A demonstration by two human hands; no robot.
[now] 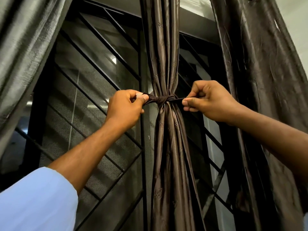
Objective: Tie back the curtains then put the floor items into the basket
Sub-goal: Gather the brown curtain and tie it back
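Observation:
A dark brown satin curtain (164,55) hangs gathered in the middle of the view. A dark fabric tie-back (164,98) is knotted around it at its narrowest point. My left hand (126,109) pinches the tie's left end, just left of the knot. My right hand (210,100) pinches the thin right end, which is pulled taut. Both ends stretch out sideways from the knot. No basket or floor items are in view.
A second dark curtain (260,80) hangs loose on the right, and a grey curtain (25,52) drapes at the upper left. Behind them is a window with black diagonal bars and mesh (93,84). A pale wall (295,27) shows at the top right.

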